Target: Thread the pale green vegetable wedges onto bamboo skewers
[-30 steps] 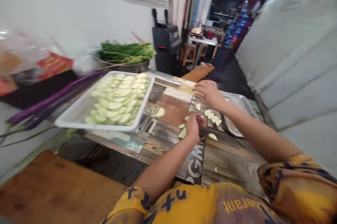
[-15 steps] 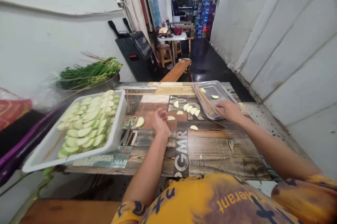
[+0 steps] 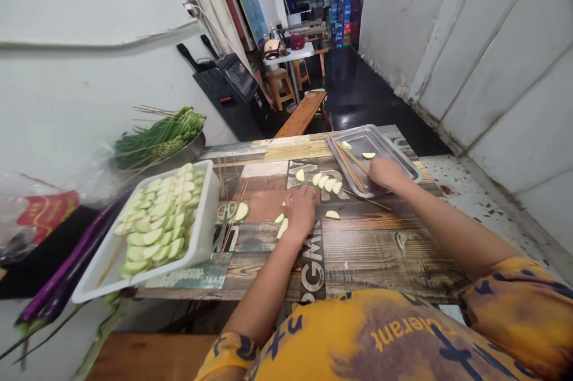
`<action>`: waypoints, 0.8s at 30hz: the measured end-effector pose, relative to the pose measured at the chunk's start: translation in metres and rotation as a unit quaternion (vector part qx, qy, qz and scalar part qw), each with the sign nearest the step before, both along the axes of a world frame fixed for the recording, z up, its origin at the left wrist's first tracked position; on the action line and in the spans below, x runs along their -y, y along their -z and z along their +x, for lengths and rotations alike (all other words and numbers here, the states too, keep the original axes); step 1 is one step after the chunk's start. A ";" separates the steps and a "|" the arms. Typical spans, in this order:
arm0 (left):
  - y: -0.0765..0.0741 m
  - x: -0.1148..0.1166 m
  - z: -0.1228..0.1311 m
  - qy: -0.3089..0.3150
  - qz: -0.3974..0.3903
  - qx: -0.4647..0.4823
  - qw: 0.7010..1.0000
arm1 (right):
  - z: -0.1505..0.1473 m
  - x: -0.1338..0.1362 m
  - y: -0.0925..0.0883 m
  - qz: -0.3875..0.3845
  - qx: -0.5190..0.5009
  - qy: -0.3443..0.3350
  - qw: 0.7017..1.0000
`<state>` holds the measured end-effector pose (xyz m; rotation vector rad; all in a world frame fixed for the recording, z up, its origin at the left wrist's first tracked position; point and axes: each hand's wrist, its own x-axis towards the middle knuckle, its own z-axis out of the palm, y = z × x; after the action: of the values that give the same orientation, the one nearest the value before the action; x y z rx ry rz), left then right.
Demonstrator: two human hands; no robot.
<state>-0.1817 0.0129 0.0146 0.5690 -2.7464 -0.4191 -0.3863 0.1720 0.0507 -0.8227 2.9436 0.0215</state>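
My left hand [image 3: 301, 211] is palm down on the patterned table, its fingers curled over a spot among pale half-round vegetable slices; what lies under the fingertips is hidden. Two slices [image 3: 282, 227] are beside its wrist. At the clear plastic tray [image 3: 405, 169], my right hand [image 3: 386, 174] is closed on a thin wooden skewer [image 3: 356, 158] that slants up from a bundle of skewers [image 3: 347, 169]. Between the hands lies a threaded skewer of slices [image 3: 329, 184], its bare stick pointing right.
A white tub [image 3: 203, 214] heaped with green-rimmed slices stands at the left. Behind it is a metal bowl of green stalks [image 3: 165, 136]. Scissors [image 3: 226, 214] and loose skewers [image 3: 233, 223] lie beside the tub. Purple eggplants [image 3: 76, 264] are at far left, and a bench [image 3: 304, 112] stands beyond.
My left hand has moved right and turned palm down over the slices. My right hand remains at the tray, where a skewer now angles away from the bundle. The view has shifted slightly.
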 end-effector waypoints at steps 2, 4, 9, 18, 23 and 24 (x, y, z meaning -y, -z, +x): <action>-0.001 -0.003 -0.001 0.004 -0.011 0.004 1.000 | 0.002 -0.007 -0.002 -0.006 -0.010 -0.007 1.000; -0.001 -0.004 -0.001 0.012 0.005 -0.008 1.000 | 0.005 -0.012 -0.005 -0.011 -0.021 -0.010 1.000; 0.003 -0.012 -0.001 0.046 0.069 -0.089 0.993 | 0.012 -0.020 -0.018 -0.035 -0.038 -0.010 0.999; 0.001 -0.013 0.001 0.047 0.284 -0.166 0.943 | 0.078 -0.037 -0.019 -0.339 0.209 -0.093 0.913; -0.001 -0.003 -0.005 0.048 0.604 -0.219 0.765 | 0.115 -0.036 -0.006 -0.350 0.266 -0.160 0.884; -0.002 -0.001 -0.006 0.042 0.637 -0.228 0.735 | 0.118 -0.035 -0.005 -0.341 0.272 -0.177 0.882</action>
<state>-0.1876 0.0142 0.0169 0.4732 -1.6354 -2.1524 -0.2678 0.2073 0.0559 -1.1804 2.2076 -1.0800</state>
